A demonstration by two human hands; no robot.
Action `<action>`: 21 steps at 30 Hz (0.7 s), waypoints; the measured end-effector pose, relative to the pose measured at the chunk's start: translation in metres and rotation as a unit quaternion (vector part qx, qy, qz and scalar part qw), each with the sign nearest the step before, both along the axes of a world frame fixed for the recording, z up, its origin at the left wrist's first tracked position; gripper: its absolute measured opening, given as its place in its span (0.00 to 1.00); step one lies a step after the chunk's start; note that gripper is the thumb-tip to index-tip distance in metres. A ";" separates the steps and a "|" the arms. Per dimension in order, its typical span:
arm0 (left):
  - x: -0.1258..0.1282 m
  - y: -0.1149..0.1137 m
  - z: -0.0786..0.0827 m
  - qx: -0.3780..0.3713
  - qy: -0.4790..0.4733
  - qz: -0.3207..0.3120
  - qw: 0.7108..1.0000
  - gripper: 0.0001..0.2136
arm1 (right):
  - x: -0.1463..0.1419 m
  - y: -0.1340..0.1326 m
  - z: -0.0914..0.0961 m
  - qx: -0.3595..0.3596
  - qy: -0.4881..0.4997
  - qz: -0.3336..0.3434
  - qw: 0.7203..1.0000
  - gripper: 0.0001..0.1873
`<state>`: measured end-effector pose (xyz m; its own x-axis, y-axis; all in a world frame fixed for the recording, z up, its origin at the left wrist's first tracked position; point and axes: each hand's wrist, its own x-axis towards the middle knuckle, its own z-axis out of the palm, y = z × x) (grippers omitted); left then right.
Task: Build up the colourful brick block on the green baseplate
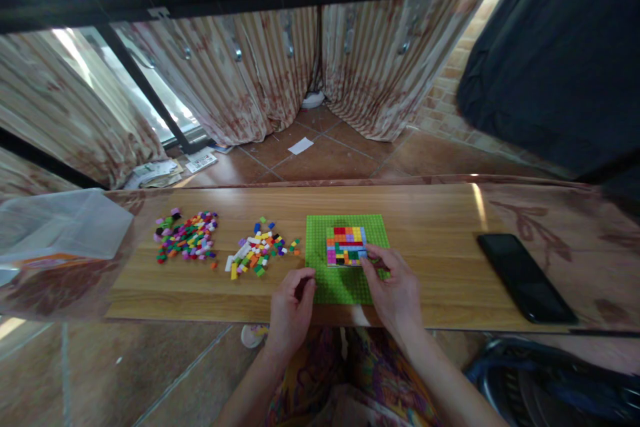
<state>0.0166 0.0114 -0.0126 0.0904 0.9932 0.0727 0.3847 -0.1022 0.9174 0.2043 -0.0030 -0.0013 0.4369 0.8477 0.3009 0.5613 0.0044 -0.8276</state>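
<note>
A green studded baseplate (345,288) lies on the wooden board in front of me. On it stands a low rectangular block of building bricks (346,245) in red, orange, yellow, pink, blue and other colours. My right hand (395,285) is at the block's right side, with thumb and index finger pinched at a light blue building brick (363,255) on its edge. My left hand (293,307) rests by the baseplate's lower left edge, fingers curled closed. Whatever it may hold is hidden by the fingers.
Left of the baseplate is a pile of loose building bricks (257,250), with another pile (187,237) farther left. A clear plastic bin (65,223) stands at the far left. A black phone (525,277) lies on the right. Curtains (260,80) hang beyond the wooden board (440,213).
</note>
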 end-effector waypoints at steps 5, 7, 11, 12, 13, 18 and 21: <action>0.000 0.000 0.000 0.006 -0.005 0.002 1.000 0.08 | 0.005 -0.001 0.000 0.009 -0.131 0.022 0.991 0.11; 0.000 0.000 0.000 0.009 -0.007 0.003 1.000 0.08 | 0.007 0.000 0.000 0.000 -0.172 0.026 0.985 0.12; 0.000 0.000 0.002 0.015 -0.003 0.000 1.000 0.08 | 0.011 0.002 0.002 -0.015 -0.200 0.033 0.979 0.11; 0.000 0.000 0.002 0.015 0.001 -0.001 1.000 0.08 | 0.011 0.003 0.002 -0.017 -0.202 0.035 0.979 0.11; 0.000 0.000 0.001 0.015 0.005 -0.002 1.000 0.08 | 0.011 0.003 0.003 -0.019 -0.203 0.038 0.978 0.11; 0.000 0.000 0.000 0.022 0.010 -0.008 1.000 0.08 | 0.007 0.006 0.005 -0.022 -0.217 0.078 0.973 0.09; 0.000 0.000 0.002 0.028 0.009 -0.008 1.000 0.07 | 0.002 0.009 0.006 -0.016 -0.230 0.082 0.970 0.09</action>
